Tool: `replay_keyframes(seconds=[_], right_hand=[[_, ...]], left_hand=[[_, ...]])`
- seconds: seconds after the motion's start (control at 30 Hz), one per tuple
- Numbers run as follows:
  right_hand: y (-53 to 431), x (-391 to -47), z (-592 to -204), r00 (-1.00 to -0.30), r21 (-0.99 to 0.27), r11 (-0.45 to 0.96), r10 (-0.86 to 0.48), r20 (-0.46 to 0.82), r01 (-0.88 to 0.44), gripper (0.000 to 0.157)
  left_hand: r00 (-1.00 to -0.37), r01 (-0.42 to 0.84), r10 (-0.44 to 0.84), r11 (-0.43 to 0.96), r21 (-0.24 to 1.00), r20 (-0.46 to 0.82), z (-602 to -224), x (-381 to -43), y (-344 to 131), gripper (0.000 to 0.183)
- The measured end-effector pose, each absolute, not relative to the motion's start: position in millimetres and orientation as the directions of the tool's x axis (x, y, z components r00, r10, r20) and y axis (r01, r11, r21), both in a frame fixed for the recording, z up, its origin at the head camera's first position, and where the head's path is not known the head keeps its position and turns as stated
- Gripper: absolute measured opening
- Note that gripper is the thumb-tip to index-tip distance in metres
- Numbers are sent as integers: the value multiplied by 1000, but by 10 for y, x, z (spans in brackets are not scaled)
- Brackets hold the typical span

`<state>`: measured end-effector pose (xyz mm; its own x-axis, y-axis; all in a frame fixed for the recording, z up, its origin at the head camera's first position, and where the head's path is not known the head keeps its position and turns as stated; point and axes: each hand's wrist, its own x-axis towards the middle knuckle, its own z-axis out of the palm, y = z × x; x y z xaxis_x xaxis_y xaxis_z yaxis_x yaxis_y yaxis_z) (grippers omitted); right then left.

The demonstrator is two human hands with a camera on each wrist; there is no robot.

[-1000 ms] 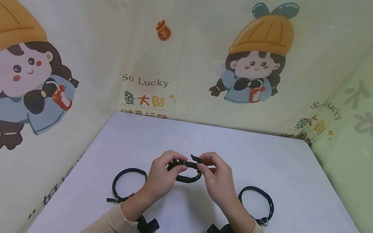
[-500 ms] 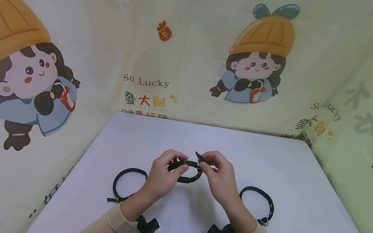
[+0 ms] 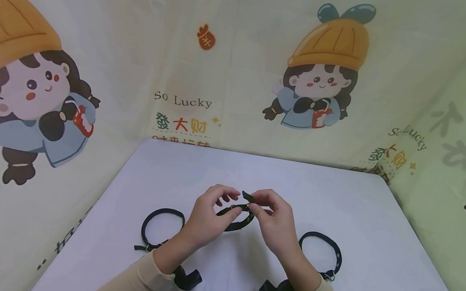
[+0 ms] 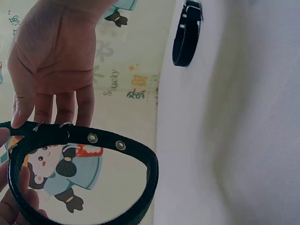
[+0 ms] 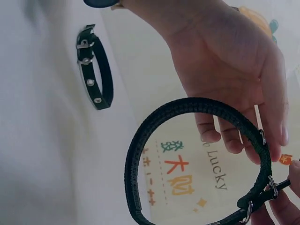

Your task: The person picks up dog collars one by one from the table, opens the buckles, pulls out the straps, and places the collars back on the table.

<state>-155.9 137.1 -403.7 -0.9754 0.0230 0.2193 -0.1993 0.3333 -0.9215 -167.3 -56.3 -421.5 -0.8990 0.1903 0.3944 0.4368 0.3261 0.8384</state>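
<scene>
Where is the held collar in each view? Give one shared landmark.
Head: held collar below centre, between the left hand and right hand.
Left wrist: held collar at lower left, partly cut off by the bottom edge.
Right wrist: held collar at lower right, partly cut off by the bottom edge.
Shared landmark: white tabletop, at right in left wrist, at left in right wrist.

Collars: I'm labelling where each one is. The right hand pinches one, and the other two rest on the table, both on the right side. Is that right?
Not quite: the head view shows only the right collar on that side of the table; the left collar rests on the left side. The right hand does pinch the third collar.
</scene>
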Motion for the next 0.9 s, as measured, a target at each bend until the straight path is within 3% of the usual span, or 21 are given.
replay_keyframes(seconds=[0.9], right_hand=[[1391, -1551, -4067, -989, -967, 212, 6, 148, -144, 16]], left_hand=[[-877, 480, 199, 398, 782, 437, -4190, -1678, -502, 32]])
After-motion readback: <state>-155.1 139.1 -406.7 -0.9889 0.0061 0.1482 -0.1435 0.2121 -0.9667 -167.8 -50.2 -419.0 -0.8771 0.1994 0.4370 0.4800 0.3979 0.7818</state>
